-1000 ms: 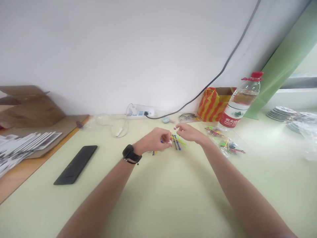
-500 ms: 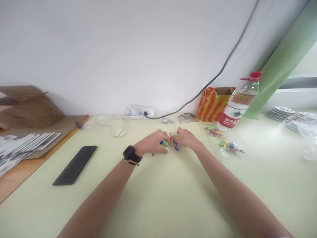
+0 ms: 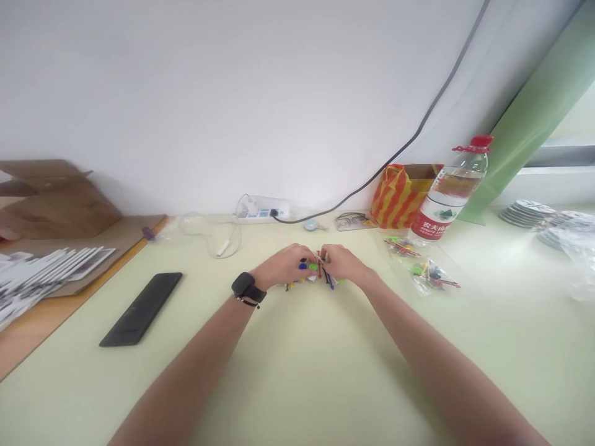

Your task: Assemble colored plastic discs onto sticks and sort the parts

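Note:
Small coloured plastic pieces lie on the table in the middle, between my two hands. My left hand (image 3: 283, 267), with a black watch (image 3: 243, 285) on its wrist, is closed at the fingertips beside a blue round piece (image 3: 303, 266) and a green one (image 3: 313, 267). What its fingers pinch is too small to make out. My right hand (image 3: 344, 262) has its fingers bent together next to a thin red piece (image 3: 319, 267). Below those fingers, a thin blue piece (image 3: 330, 282) sticks out. Whatever is in the right fingertips is hidden.
A black phone-like slab (image 3: 142, 310) lies at left, near stacked white cards (image 3: 69, 269) and cardboard (image 3: 60, 198). Behind are a power strip (image 3: 260, 209) and a cable. At right stand a water bottle (image 3: 439, 204), a striped bag (image 3: 395, 195) and clear bags of coloured pieces (image 3: 430, 272).
My right hand has lowered slightly and moved left toward the red piece, its fingers more bent. My left thumb has drawn in toward the fingers among the pieces.

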`<state>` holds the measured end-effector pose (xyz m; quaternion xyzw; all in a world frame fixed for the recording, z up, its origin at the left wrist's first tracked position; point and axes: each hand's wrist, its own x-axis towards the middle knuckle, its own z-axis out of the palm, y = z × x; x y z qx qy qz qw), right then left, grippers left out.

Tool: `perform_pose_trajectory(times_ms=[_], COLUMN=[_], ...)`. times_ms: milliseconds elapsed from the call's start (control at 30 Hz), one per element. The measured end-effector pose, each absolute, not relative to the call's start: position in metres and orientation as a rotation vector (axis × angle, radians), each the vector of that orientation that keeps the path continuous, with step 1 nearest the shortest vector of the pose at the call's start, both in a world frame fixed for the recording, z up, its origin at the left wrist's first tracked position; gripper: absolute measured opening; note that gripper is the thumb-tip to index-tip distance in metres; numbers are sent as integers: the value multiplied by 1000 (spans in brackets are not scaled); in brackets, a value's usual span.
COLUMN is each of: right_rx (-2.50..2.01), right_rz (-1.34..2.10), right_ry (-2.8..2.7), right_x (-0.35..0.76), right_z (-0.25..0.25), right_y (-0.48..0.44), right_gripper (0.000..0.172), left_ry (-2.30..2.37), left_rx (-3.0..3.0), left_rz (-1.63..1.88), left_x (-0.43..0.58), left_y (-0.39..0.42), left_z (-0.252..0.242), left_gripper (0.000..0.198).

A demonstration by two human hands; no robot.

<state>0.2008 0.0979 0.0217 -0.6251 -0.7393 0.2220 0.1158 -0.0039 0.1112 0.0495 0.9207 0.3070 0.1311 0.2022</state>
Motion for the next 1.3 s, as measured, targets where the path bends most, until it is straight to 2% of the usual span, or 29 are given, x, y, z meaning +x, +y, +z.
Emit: perform_pose_trajectory(times_ms=[200, 300, 500, 933, 1133, 1300], right_rx=[-1796, -1824, -1854, -1921, -1880, -1825], right_rz=[745, 757, 787, 930, 982, 870], right_ry=[-2231, -2249, -2304, -2264, -2200, -2171], right_x=[204, 210, 213, 221, 212, 206], right_z=[30, 35, 41, 47, 41, 32], right_y=[96, 96, 97, 97, 95, 97], right_gripper=[22, 20, 32, 35, 25, 26], left_ry=[893, 932, 980, 987, 930, 944], left_rx=[2591, 2599, 2627, 2631, 2611, 2627], left_rz=[385, 428, 424, 398, 471, 465], left_x=[-2, 1, 8, 10, 13, 8], left_y=[108, 106, 102, 102, 99, 102], left_z=[52, 48, 30, 20, 26, 38], left_gripper=[25, 38, 70, 67, 50, 47])
